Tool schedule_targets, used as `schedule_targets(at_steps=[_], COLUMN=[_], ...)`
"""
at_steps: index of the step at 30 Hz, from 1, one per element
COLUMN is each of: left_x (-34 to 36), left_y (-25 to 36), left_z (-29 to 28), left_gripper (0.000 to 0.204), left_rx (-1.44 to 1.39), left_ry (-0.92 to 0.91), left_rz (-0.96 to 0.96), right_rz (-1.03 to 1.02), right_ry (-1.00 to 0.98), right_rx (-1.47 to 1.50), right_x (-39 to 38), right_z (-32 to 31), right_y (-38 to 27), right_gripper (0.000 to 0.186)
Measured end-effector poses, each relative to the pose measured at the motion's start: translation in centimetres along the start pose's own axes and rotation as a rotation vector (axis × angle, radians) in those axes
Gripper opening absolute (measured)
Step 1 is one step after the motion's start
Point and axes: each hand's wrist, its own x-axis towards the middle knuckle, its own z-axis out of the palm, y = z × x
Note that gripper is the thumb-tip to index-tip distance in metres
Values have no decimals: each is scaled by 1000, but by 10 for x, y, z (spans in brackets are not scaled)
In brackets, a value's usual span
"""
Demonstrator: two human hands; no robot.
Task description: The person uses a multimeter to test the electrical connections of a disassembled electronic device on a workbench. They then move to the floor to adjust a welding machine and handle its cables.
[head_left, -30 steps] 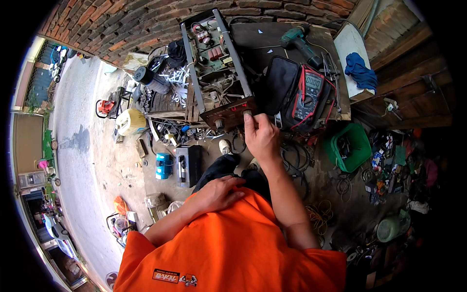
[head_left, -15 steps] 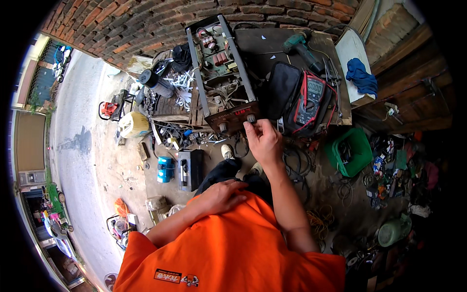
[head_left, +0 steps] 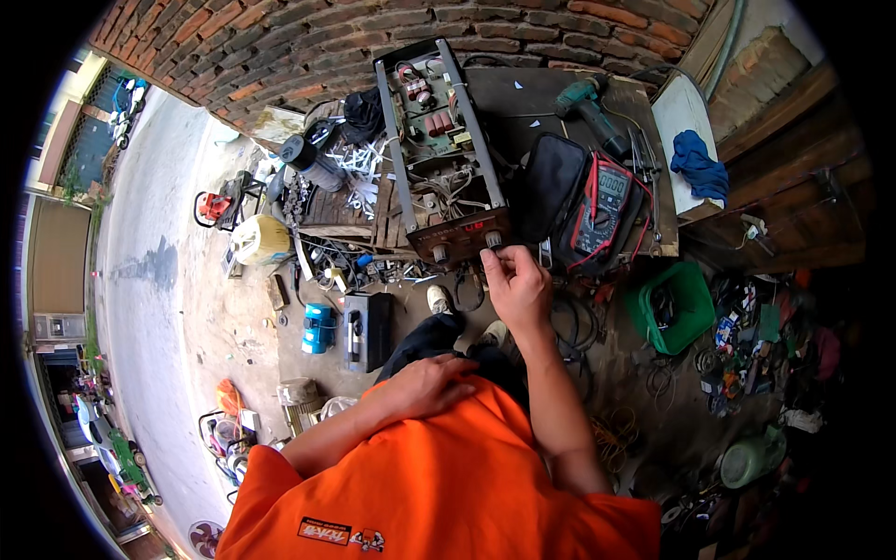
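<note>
One meter [head_left: 603, 207], one drill [head_left: 597, 117] lie beyond two knobs [head_left: 494, 240]. Your right hand [head_left: 521, 287] touches one, grip unclear; left hand [head_left: 427, 385] loose.

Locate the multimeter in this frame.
In the head view, the multimeter lies right of centre in its open black case, right of the opened metal unit and below the drill.

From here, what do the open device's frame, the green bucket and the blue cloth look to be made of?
Device's frame: probably painted metal, dull grey, judging by its long, straight edges. Green bucket: likely plastic, smooth, with solid, even colour. Blue cloth: woven or knitted fabric, matt, in soft folds; fibre unclear.
</note>
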Motion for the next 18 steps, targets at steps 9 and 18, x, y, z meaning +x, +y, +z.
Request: schedule_targets(at_steps=[9,18], left_x=[-13,-5], left_y=[-11,2], left_z=[-2,-1], left_gripper=[31,36], left_rx=[-61,-40], left_ry=[27,-23], left_rz=[-19,-29], right_rz=[285,187], right_ry=[-92,217], right_rx=[-1,-298], right_x=[-38,93], right_z=[-47,-77], right_y=[48,101], right_gripper=[29,28])
